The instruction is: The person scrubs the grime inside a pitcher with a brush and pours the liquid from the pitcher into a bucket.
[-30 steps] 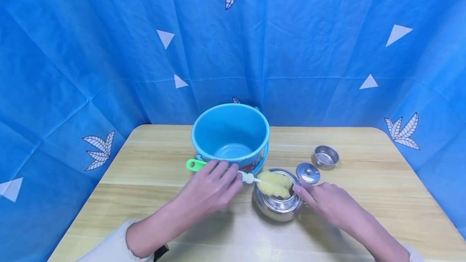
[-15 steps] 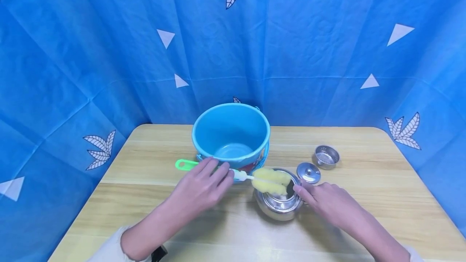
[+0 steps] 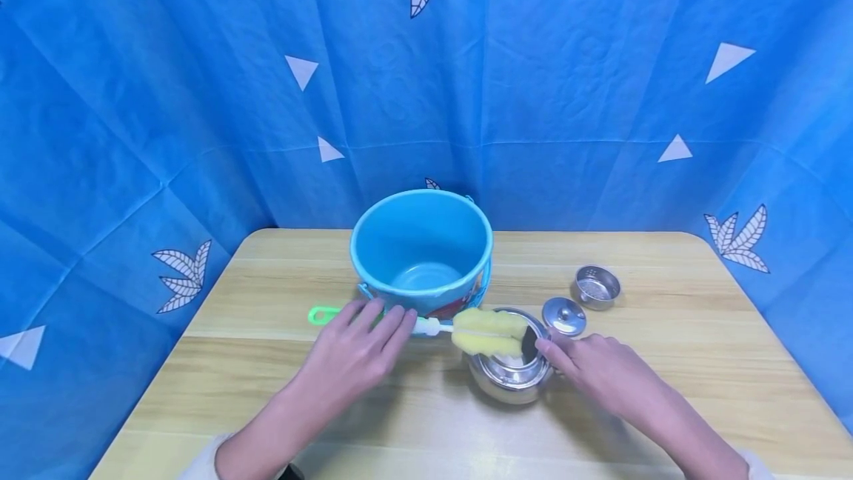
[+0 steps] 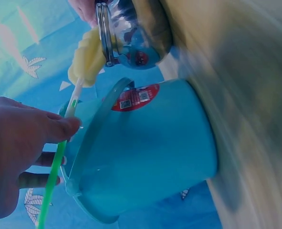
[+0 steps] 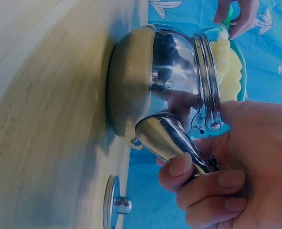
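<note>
My left hand pinches the green handle of a sponge bottle brush between thumb and fingers. The brush lies roughly level, its yellow sponge head over the left side of the open mouth of a shiny metal teapot. In the right wrist view, my right hand has its fingers curled round the teapot's tapered spout, thumb at the rim. The teapot stands upright on the table. Its knobbed metal lid lies just behind my right hand, and a small perforated metal strainer sits behind the lid.
A light blue plastic bucket stands right behind my left hand and the brush, with its handle hanging down. The wood-grain table ends at a blue patterned cloth, which hangs at the back and both sides.
My left hand has drawn the brush leftward, so its sponge head covers less of the teapot's mouth and more dark opening shows. The right hand and the teapot stay in place.
</note>
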Demonstrator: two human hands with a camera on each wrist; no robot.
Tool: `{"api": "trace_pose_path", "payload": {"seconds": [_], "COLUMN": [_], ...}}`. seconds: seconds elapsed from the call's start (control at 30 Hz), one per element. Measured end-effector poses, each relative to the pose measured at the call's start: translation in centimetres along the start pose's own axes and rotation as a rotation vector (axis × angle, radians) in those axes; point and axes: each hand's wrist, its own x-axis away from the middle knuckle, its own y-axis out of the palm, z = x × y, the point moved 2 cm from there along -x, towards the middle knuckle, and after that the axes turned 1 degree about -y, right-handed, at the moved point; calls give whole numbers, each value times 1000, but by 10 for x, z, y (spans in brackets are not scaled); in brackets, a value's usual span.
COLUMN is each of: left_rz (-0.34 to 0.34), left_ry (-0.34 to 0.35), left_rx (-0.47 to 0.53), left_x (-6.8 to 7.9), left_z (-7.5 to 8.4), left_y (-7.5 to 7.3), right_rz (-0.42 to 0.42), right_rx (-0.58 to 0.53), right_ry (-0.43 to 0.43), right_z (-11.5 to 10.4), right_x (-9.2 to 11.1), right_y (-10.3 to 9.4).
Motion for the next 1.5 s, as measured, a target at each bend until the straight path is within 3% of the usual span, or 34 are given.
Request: {"api": "trace_pose_path", "payload": {"seconds": [0.2,0.47,1.0,1.5], "left_rz": [19,22,43,135], "left_ry": [-2,-44,-99,-91], "left_rx": [1,85,99,32], "left_x": [7,14,30,42], "left_z": [3,3,5,5], "left_y": [3,8,5,9], "right_rz": [5,5,14,7], "right_rx": [1,1,14,9], "right_ry": [-7,-6,-4,2], "right_z": [-1,-1,0,-1], "right_x": [0,0,0,-1], "right_y": [0,0,1,1]}}
